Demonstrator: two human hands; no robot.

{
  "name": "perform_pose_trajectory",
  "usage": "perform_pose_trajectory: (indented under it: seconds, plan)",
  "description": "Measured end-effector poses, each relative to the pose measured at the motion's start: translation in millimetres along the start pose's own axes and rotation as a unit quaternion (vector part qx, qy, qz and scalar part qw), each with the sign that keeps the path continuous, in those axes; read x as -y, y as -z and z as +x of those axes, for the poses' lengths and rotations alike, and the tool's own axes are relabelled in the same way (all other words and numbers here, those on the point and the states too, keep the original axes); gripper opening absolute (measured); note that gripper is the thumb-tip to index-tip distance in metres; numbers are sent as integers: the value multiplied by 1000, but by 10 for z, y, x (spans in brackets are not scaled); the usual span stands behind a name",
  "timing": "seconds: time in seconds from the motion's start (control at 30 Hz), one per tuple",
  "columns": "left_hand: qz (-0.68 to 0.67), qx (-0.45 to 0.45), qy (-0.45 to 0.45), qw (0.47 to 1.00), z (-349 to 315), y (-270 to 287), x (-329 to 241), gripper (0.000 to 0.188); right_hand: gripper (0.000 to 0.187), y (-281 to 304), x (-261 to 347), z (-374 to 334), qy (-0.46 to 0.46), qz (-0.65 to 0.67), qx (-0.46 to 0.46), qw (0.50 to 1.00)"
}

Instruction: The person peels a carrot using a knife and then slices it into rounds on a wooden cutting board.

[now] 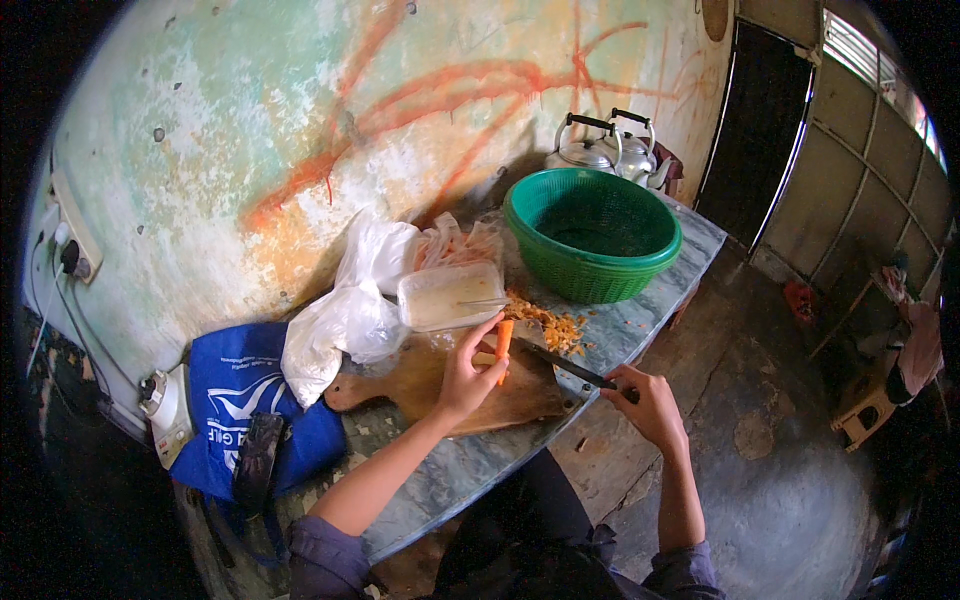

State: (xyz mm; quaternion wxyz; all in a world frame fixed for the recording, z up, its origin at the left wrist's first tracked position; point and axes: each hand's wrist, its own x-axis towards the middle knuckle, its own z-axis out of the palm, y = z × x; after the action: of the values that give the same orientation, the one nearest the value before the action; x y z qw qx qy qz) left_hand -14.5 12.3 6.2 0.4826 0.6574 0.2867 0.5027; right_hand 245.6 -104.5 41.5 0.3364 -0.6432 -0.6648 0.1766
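Observation:
My left hand [467,373] is closed round a short orange carrot [504,345], held upright above the wooden cutting board [425,388]. In my right hand [648,408] is the handle of a knife [572,368], at the board's right end. Its dark blade points left toward the carrot; whether they touch I cannot tell. Orange peelings [560,332] lie heaped just behind the board. Next to them sits a clear plastic tub [440,296] with pale contents and a thin utensil resting across its rim.
A large green plastic basket [590,270] stands behind the peelings, with metal kettles [583,155] beyond it. White plastic bags [335,330] and a blue bag [235,375] crowd the left side. The marble-patterned table [440,500] ends close to me.

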Motion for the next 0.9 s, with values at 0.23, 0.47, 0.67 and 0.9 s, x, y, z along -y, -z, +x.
perform_pose_trajectory:
  seconds: [0.23, 0.47, 0.67, 0.9]
  plan:
    - [16, 21, -31, 999, 34, 50, -6, 67, 20, -135, -54, 123, -18, -29, -53, 998]
    - [-164, 76, 65, 981, 23, 86, -5, 74, 23, -165, 28, 146, -27, -22, -70, 997]
    - [-252, 104, 112, 955, -1, 69, -91, 79, 36, -348, 213, 375, 89, 60, -98, 989]
    - [-362, 100, 121, 919, 20, 144, -65, 74, 65, -594, 346, 814, 304, 56, -67, 949]
